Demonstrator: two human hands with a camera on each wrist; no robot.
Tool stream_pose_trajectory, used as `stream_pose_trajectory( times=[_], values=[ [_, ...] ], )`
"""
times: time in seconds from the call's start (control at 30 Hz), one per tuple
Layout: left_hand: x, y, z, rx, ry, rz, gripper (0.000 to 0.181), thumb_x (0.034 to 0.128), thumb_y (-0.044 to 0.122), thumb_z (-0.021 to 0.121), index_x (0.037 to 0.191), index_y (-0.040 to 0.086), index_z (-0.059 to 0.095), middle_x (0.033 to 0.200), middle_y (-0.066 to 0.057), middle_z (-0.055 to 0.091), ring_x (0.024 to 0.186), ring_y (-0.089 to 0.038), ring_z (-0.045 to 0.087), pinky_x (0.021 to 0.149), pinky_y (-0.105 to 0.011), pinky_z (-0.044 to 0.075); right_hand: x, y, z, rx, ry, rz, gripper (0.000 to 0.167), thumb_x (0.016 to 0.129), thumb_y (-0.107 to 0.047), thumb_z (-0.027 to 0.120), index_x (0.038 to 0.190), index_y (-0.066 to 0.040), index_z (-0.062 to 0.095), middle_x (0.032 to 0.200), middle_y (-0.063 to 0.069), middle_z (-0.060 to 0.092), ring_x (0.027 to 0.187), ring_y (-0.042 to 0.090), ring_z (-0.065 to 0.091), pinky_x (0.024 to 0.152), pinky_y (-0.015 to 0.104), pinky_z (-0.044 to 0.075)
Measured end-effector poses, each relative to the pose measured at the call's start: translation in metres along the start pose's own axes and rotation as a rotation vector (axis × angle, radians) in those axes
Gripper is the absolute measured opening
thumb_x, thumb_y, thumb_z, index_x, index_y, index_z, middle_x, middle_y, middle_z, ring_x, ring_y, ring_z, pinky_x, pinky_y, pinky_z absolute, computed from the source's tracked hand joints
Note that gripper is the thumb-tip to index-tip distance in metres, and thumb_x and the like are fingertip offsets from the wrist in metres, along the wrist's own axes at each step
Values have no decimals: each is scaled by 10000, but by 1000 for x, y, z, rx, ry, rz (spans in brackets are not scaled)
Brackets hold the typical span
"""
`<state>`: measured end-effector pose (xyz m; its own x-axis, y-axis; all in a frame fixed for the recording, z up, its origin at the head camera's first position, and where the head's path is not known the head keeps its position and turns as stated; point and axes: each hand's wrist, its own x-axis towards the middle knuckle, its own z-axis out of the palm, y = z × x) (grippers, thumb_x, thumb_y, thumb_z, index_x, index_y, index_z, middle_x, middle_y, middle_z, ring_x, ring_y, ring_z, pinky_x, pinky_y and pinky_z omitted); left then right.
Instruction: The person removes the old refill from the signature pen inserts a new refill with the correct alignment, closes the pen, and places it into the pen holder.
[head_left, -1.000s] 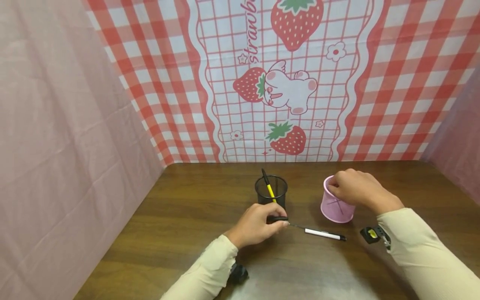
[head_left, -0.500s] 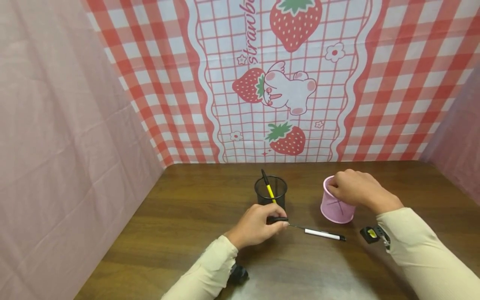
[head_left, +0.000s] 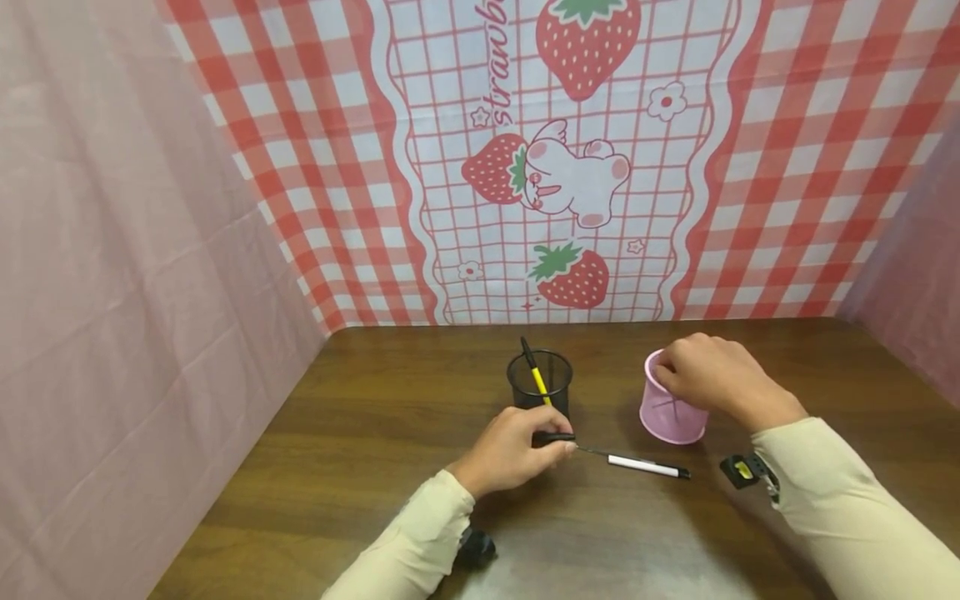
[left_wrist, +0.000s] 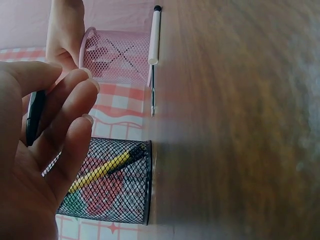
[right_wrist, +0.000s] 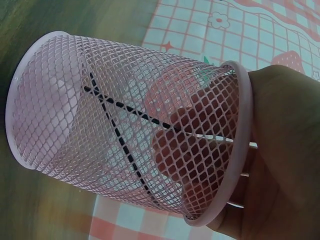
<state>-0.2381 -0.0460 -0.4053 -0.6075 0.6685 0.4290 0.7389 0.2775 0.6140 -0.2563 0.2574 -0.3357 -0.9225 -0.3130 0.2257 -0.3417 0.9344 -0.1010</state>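
Observation:
My left hand (head_left: 517,450) holds a small black tapered piece (left_wrist: 35,117), like a pen's front barrel, above the table. A white pen (head_left: 643,466) lies to its right, with a thin refill and metal tip (left_wrist: 153,105) sticking out of one end. My right hand (head_left: 716,379) reaches over the rim into a pink mesh pen holder (right_wrist: 60,115). Through the mesh I see its fingers (right_wrist: 190,145) inside, near two thin dark sticks (right_wrist: 122,140) that cross. Whether the fingers pinch a stick is unclear behind the mesh.
Behind my left hand stands a black mesh pen holder (head_left: 516,387) with a yellow and black pen (head_left: 540,382) leaning in it. The brown wooden table (head_left: 337,450) meets a red checked strawberry cloth (head_left: 510,292) at the back. A pink cloth (head_left: 150,292) hangs at the left.
Neither hand has visibly moved, nor have the objects. The head view has shifted very slightly.

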Motion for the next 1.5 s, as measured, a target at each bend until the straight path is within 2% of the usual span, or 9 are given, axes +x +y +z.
stream_pose_trajectory(
  times=[0.1,0.23,0.37,0.5,0.93,1.17,1.5],
  values=[
    [0,0,0,0,-4,-1,74,926,151,740,966,134,681,763,124,685,636,102,590,635,-143,499,-1,0,0,2,3,3,266,921,-232,634,655,-221,620,634,-46,526,570,151,464,495,361,395],
    [-1,0,1,1,-6,-3,69,931,157,733,972,135,682,765,130,684,633,107,590,634,-141,501,-2,1,1,8,28,-1,120,905,-240,680,838,-170,752,742,-23,639,622,153,537,532,406,465],
    [-1,1,1,-6,-6,3,73,932,152,733,975,128,680,767,117,689,627,102,593,620,-145,505,-3,2,4,12,90,-12,130,891,-237,710,926,-130,775,858,30,709,722,211,643,617,492,523],
    [0,1,0,-8,-7,7,76,929,143,736,975,123,679,762,108,690,621,98,592,603,-148,504,-4,3,3,19,147,-11,111,878,-229,737,918,-129,766,875,43,713,761,254,667,641,521,527],
    [3,2,-2,-6,-8,-9,79,931,158,736,981,130,680,777,109,699,620,103,598,615,-146,508,-5,6,2,62,354,-46,68,838,-100,752,897,-77,725,809,31,637,671,210,582,608,468,494],
    [3,2,-2,-4,-9,-13,82,928,154,740,978,128,681,777,101,701,618,102,599,619,-146,511,-5,7,3,74,423,-62,88,831,-51,748,912,-58,711,817,43,622,682,219,570,616,450,493],
    [1,1,0,-8,-17,-18,69,935,158,732,976,133,682,780,115,699,621,101,596,618,-146,509,-6,7,5,82,606,-144,136,801,26,712,928,-15,684,868,107,632,727,263,598,634,487,528]
  ],
)
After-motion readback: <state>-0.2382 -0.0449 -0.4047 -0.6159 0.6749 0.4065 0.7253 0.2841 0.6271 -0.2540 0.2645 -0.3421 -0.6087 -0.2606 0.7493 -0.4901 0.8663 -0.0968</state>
